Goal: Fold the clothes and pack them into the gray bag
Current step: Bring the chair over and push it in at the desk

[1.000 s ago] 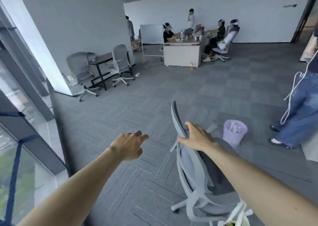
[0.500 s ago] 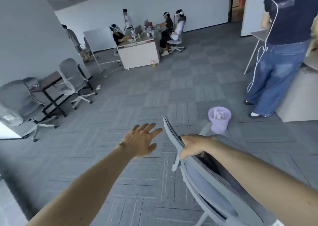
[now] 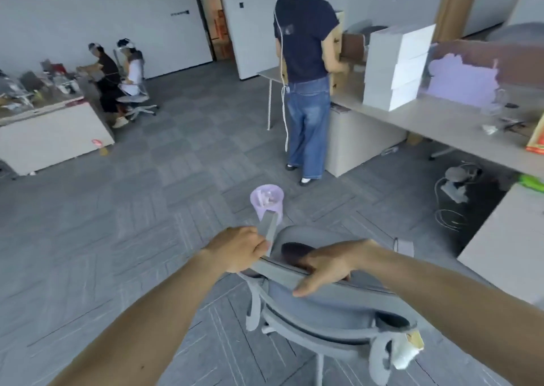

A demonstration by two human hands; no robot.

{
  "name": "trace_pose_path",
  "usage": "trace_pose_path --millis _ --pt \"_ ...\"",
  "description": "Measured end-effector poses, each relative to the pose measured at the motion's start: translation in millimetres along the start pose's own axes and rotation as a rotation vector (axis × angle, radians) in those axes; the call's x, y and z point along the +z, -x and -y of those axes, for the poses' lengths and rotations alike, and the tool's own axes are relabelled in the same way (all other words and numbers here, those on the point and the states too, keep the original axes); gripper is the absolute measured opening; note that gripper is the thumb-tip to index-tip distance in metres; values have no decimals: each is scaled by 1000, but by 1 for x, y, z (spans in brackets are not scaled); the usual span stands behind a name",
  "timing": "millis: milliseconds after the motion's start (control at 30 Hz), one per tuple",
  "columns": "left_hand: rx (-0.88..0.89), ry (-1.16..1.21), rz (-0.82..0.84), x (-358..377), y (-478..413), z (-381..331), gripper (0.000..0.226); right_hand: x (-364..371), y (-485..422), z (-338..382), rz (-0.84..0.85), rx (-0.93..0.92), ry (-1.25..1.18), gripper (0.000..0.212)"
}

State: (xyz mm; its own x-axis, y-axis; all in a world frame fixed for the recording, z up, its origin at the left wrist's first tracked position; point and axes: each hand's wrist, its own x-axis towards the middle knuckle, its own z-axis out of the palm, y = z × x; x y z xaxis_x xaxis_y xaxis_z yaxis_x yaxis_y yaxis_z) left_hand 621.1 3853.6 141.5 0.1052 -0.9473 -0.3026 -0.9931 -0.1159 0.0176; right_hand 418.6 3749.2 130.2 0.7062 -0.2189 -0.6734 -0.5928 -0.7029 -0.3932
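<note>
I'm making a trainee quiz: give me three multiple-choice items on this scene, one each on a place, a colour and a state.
1. Where is the lavender bin? A floor beyond the gray chair; B on a desk; C on the seat.
2. Standing person's jeans? A red; B blue; C white.
3. The left hand? A hangs free; B holds a bag; C grips the chair's top edge.
A, it stands on the floor past the chair; B, denim blue; C, it curls over the edge.
</note>
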Motion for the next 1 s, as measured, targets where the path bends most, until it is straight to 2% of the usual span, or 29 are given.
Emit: trace_pose_path --millis 100,200,300,400,467,533,667,867,1000 --pt "113 90 23 14 -8 16 42 14 18 10 -112 89 -65 84" --pt "230 107 -45 27 -20 28 46 31 29 14 -216 174 -117 86" --pt "328 118 -136 32 -35 29 41 49 39 9 -396 278 -233 75" --pt "362 160 -273 36 -47 30 40 68 46 -7 -656 508 -211 70" --pt "386 171 -281 37 -57 31 39 79 48 -13 -794 670 -161 62" --pt "426 165 -274 36 -66 32 43 83 45 -19 -886 747 -157 52" --pt "425 195 -275 29 -97 37 43 61 36 -26 -886 773 -219 32" --pt "395 209 -233 10 -161 37 38 27 20 -67 -878 795 -311 25" --pt "399 224 -183 -9 -216 34 35 -7 -2 -110 -916 813 -206 42"
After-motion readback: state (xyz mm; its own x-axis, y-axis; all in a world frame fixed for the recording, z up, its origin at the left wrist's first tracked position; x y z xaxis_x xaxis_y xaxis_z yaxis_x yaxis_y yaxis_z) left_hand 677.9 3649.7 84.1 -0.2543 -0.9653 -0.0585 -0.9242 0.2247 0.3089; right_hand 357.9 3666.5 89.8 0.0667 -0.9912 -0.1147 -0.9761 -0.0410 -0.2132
